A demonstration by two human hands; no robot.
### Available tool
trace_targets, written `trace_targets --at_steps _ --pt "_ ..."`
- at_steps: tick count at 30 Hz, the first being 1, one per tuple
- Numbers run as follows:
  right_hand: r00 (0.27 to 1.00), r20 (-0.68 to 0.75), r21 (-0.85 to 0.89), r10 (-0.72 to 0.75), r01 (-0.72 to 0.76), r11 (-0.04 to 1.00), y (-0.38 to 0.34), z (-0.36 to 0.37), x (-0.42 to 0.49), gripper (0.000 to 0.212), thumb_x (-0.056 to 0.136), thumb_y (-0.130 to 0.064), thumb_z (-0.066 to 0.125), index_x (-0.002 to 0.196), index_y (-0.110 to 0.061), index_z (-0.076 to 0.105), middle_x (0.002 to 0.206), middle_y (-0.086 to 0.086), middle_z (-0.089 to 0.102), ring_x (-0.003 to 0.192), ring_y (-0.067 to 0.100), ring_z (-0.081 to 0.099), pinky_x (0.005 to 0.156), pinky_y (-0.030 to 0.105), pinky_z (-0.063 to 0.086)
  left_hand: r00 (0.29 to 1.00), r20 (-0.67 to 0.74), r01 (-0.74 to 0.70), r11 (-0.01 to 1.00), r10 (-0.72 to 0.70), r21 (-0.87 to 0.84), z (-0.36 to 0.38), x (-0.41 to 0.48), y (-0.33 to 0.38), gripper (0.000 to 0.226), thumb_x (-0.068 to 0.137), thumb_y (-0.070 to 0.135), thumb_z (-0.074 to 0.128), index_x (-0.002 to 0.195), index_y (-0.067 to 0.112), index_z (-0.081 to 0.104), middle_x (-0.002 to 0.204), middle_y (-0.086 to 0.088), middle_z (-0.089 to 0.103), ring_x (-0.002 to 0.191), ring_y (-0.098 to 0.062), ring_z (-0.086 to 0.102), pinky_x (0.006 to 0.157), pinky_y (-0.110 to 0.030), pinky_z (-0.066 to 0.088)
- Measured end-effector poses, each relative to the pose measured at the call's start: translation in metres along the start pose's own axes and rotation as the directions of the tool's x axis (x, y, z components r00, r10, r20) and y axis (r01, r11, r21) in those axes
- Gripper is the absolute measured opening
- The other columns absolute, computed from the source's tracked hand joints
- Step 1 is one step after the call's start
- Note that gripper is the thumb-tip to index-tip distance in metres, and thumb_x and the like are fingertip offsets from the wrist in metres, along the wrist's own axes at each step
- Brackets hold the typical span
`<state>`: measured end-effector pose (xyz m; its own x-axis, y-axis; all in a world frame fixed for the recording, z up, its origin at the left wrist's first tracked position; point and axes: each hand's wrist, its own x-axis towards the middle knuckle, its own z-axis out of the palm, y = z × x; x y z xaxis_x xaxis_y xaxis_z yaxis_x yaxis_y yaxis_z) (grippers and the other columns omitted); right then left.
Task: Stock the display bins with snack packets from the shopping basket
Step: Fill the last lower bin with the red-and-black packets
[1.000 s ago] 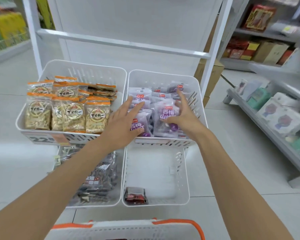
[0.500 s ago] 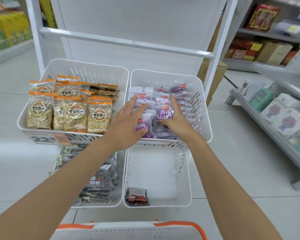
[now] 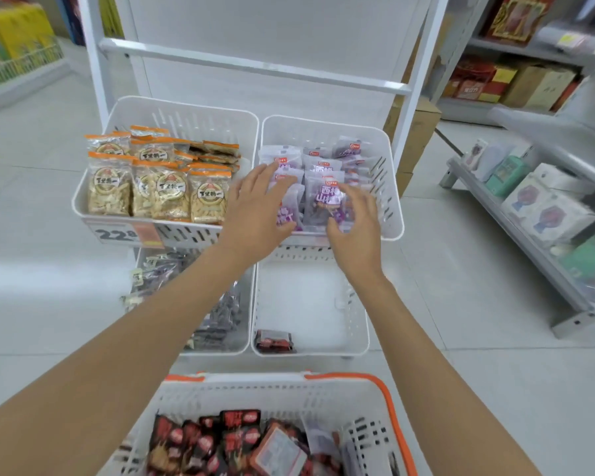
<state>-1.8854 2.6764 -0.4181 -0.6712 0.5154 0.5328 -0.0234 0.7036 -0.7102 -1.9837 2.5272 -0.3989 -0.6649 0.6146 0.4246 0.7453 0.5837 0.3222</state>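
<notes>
Purple snack packets (image 3: 325,173) fill the upper right white bin (image 3: 389,187). My left hand (image 3: 255,211) lies flat on the front packets with fingers spread. My right hand (image 3: 354,225) hovers over the bin's front edge, fingers curled loosely, holding nothing. Below me stands the white shopping basket (image 3: 275,393) with orange handles, holding several red-and-black snack packets (image 3: 220,441). The lower right bin (image 3: 361,324) holds one red-and-black packet (image 3: 273,341) at its front.
The upper left bin (image 3: 83,201) holds orange-topped nut packets (image 3: 158,190); the lower left bin holds dark packets (image 3: 217,317). A white rack frame (image 3: 255,67) rises behind. Grey shelving with boxed goods (image 3: 543,214) runs along the right. Tiled floor surrounds the rack.
My right hand has drawn back from the purple packets toward the bin's front edge. The view has tilted down, bringing the shopping basket and its packets into sight.
</notes>
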Motion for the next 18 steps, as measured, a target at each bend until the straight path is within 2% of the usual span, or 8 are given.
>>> trace_targets --at_steps 1,3,6,8,11,14,16,18 --pt "1.0 0.017 0.03 0.0 0.0 1.0 -0.005 -0.001 -0.019 0.053 0.085 0.002 0.061 0.134 -0.015 0.053 0.131 0.004 0.048 0.109 0.018 0.055 0.095 0.026 0.047 0.999 -0.035 -0.022 0.999 0.02 -0.042 -0.003 -0.012 0.005 0.066 0.085 0.032 0.07 0.144 0.027 0.043 0.158 -0.002 0.029 0.146 -0.024 0.021 0.116 -0.042 0.014" --pt "0.994 0.109 0.075 0.031 -0.039 0.996 -0.011 -0.007 -0.064 0.049 0.084 0.003 0.059 0.129 -0.017 0.057 0.121 0.0 0.053 0.093 0.014 0.059 0.083 0.023 0.05 0.998 -0.039 -0.054 0.991 0.05 -0.119 0.0 -0.045 0.012 0.056 0.083 0.026 0.072 0.136 0.023 0.052 0.144 -0.004 0.046 0.135 -0.028 0.036 0.11 -0.044 0.026" --pt "0.941 0.317 0.032 0.116 -0.133 0.991 0.008 -0.014 -0.139 0.041 0.086 0.002 0.058 0.121 -0.019 0.061 0.115 -0.005 0.057 0.086 0.012 0.061 0.077 0.022 0.051 0.998 0.069 0.004 0.972 0.012 -0.233 0.022 -0.111 0.01 0.051 0.084 0.026 0.073 0.131 0.021 0.055 0.132 -0.003 0.055 0.123 -0.028 0.047 0.103 -0.041 0.035" --pt "0.856 0.464 -0.049 0.228 -0.232 0.971 0.034 -0.019 -0.187 0.034 0.088 -0.001 0.06 0.116 -0.019 0.064 0.113 -0.005 0.059 0.085 0.011 0.06 0.077 0.026 0.051 0.984 0.165 0.12 0.943 -0.07 -0.312 0.039 -0.16 0.001 0.049 0.085 0.026 0.074 0.13 0.021 0.056 0.132 -0.001 0.056 0.123 -0.024 0.048 0.105 -0.038 0.036" --pt "0.655 0.635 -0.246 0.41 -0.333 0.91 0.078 -0.027 -0.248 0.034 0.089 -0.009 0.064 0.123 -0.017 0.062 0.125 0.0 0.058 0.099 0.016 0.058 0.084 0.025 0.047 0.945 0.286 0.256 0.906 -0.16 -0.338 0.06 -0.226 -0.017 0.049 0.084 0.028 0.076 0.129 0.022 0.057 0.128 0.001 0.057 0.117 -0.019 0.052 0.103 -0.036 0.041" --pt "0.466 0.692 -0.41 0.551 -0.375 0.831 0.111 -0.022 -0.291 0.047 0.092 -0.021 0.065 0.136 -0.011 0.052 0.143 0.006 0.049 0.123 0.023 0.052 0.098 0.031 0.043 0.89 0.384 0.388 0.848 -0.244 -0.36 0.073 -0.274 -0.029 0.046 0.084 0.026 0.076 0.126 0.023 0.057 0.122 0.005 0.054 0.11 -0.016 0.054 0.097 -0.031 0.042" --pt "0.402 0.701 -0.458 0.589 -0.379 0.804 0.123 -0.008 -0.306 0.061 0.092 -0.026 0.066 0.145 -0.01 0.042 0.151 0.005 0.04 0.135 0.026 0.043 0.101 0.03 0.038 0.844 0.45 0.478 0.79 -0.292 -0.384 0.079 -0.297 -0.035 0.047 0.083 0.026 0.076 0.126 0.022 0.057 0.126 0.002 0.054 0.108 -0.019 0.055 0.099 -0.04 0.045" --pt "0.389 0.674 -0.467 0.628 -0.434 0.77 0.134 0.01 -0.316 0.072 0.092 -0.03 0.066 0.151 -0.008 0.03 0.155 0.006 0.033 0.14 0.026 0.036 0.106 0.031 0.035 0.805 0.502 0.531 0.761 -0.316 -0.372 0.084 -0.313 -0.041 0.047 0.084 0.028 0.076 0.127 0.024 0.057 0.128 0.003 0.052 0.108 -0.018 0.055 0.099 -0.044 0.047"
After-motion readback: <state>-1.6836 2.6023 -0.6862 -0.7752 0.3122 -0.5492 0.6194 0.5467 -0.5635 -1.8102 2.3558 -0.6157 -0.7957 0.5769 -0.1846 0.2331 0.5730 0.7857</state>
